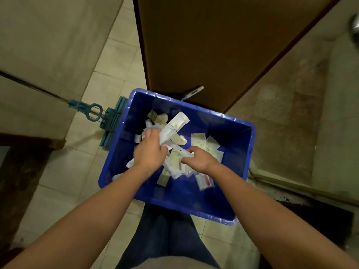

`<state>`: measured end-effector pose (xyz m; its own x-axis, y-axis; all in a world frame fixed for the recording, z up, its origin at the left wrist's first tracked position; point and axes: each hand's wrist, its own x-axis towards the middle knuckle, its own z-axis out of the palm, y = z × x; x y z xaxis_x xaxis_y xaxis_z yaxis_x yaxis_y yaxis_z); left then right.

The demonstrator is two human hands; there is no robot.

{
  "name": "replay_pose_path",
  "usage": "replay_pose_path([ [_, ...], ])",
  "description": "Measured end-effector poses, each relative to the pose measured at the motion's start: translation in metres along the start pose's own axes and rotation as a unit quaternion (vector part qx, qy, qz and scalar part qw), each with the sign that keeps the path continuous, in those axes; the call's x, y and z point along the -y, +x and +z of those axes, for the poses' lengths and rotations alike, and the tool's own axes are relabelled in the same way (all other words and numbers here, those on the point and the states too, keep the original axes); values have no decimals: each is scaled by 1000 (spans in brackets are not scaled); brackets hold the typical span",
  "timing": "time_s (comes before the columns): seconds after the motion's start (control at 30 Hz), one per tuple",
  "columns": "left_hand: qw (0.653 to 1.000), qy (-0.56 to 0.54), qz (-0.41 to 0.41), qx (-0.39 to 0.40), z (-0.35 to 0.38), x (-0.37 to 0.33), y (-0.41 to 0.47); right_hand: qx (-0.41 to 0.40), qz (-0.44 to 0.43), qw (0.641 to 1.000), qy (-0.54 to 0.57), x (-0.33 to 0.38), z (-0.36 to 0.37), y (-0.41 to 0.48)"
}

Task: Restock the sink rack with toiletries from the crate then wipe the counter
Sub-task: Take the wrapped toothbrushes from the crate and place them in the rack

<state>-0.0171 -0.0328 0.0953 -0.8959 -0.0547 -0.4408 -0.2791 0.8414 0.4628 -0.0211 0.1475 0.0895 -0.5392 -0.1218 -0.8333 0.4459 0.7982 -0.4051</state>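
Inside the blue crate (223, 131) on the tiled floor lie loose sachets (202, 142). Our left hand (150, 151) has its fingers grasping a long white packet (174, 126); our right hand (202, 160) pinches a clear sachet (183, 153). A teal mop (111, 123) lies just left of the crate.

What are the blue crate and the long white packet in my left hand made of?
Blue crate: moulded plastic, glossy, with a ribbed rim. Long white packet: probably thin plastic film, smooth with a slight sheen; could be coated paper.
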Motion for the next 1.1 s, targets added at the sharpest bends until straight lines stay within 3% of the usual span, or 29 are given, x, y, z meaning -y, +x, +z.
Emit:
replay_pose_path([
  [0.23, 999, -26, 31, -33, -36, -37, -51, -66, -11, 994, 89, 5, -22, -69],
  [0.4, 996, -21, 70, -51, -63, -64, -72, -67, -6, 976, 209, 11, -31, -115],
  [0.7, 977, 12, 212, -19, -97, -106, -81, -145, -30, 908, 392, 4, -37, -204],
  [0.83, 960, 20, 281, -2, -101, -122, -88, -183, -35, 860, 476, 1, -26, -231],
  [1.1, 914, 29, 401, 60, -88, -153, -120, -285, -17, 788, 546, -18, 17, -283],
])
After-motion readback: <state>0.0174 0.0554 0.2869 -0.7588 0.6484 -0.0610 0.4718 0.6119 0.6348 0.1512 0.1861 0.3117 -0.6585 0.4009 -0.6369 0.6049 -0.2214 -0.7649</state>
